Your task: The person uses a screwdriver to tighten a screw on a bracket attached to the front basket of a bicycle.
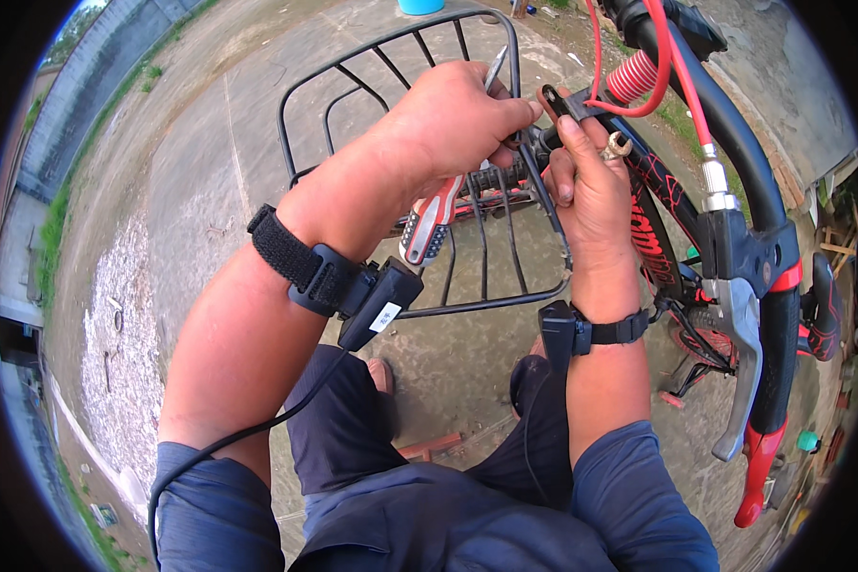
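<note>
My left hand (453, 119) is closed over a long tool with a red, white and black handle (429, 224); a slim silver tip (495, 65) sticks up behind it. Its thumb and finger pinch at the right side of the black wire basket (395, 312), on something mostly hidden. Just to the right, my right hand (591, 191) is closed with a small metal wrench (617, 145) in it, its fingers against a black slotted bracket (553, 100) beside the bicycle's red spring (631, 76).
The red and black bicycle's handlebar (744, 114) and brake lever (739, 372) fill the right side. A blue bucket (421, 6) stands behind the basket. A concrete wall (76, 105) runs along the left. A red metal piece (429, 448) lies between my feet on the concrete (210, 143).
</note>
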Available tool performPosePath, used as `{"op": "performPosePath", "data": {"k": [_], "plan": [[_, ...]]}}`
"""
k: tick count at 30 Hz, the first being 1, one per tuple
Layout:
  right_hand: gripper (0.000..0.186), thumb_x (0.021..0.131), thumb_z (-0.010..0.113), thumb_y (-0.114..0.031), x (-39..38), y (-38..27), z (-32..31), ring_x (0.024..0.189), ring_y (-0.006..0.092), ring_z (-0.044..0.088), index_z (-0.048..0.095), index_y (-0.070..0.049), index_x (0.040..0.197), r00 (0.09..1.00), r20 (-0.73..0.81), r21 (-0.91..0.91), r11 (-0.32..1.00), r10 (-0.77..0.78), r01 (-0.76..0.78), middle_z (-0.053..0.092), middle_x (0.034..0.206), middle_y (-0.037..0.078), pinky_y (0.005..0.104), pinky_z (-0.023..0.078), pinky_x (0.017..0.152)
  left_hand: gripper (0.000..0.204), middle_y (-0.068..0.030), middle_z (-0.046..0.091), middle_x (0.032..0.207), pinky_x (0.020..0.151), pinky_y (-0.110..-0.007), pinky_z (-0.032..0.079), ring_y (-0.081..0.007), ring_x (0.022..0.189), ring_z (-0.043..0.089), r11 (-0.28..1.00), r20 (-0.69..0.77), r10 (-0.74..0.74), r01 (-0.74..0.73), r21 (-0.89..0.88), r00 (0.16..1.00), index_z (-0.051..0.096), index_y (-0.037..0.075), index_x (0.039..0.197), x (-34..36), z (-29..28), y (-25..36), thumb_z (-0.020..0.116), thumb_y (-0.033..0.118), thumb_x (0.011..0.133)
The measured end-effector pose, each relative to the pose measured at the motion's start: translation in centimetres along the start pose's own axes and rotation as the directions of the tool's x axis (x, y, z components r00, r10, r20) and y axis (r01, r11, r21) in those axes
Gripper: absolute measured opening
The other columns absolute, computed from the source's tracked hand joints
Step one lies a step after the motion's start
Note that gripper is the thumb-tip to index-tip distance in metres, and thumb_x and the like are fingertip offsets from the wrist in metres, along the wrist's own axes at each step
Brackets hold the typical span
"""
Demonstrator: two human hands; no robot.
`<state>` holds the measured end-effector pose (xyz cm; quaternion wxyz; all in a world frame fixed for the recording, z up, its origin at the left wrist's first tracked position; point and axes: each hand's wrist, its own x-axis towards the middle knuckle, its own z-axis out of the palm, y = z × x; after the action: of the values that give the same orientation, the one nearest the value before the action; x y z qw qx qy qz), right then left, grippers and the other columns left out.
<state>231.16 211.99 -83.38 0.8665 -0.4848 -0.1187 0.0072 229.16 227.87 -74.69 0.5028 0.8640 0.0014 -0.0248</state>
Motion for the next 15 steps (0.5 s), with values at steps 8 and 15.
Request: {"op": "performPosePath", "data": {"k": [8,15], "plan": [[0.027,0.093,0.066,-0.014,0.2,-0.7,0.3,0.048,0.001,0.036,0.067,0.0,0.116,0.997,-0.068,-0.077,0.997,0.022,-0.027,0.061,0.077,-0.005,0.0184,0.028,0.043,0.031,-0.0036,0.066,0.076,0.044,-0.02,0.039,-0.0064,0.056,0.059,0.994,-0.005,0.03,-0.031,-0.1,1.0,0.065,-0.003,0.094,-1.2,-0.1,-0.3,0.07,0.028,0.091],[0.03,0.093,0.066,-0.015,0.2,-0.8,0.1,0.049,0.0007,0.037,0.067,-0.001,0.119,0.998,-0.063,-0.165,0.986,0.009,-0.019,0.066,0.083,-0.002,0.0186,0.029,0.044,0.022,-0.0059,0.068,0.079,0.045,-0.019,0.039,-0.006,0.053,0.055,0.954,-0.036,0.028,-0.038,-0.296,0.999,0.062,0.0,0.093,-4.6,-1.5,-1.7,0.07,0.021,0.091]]}}
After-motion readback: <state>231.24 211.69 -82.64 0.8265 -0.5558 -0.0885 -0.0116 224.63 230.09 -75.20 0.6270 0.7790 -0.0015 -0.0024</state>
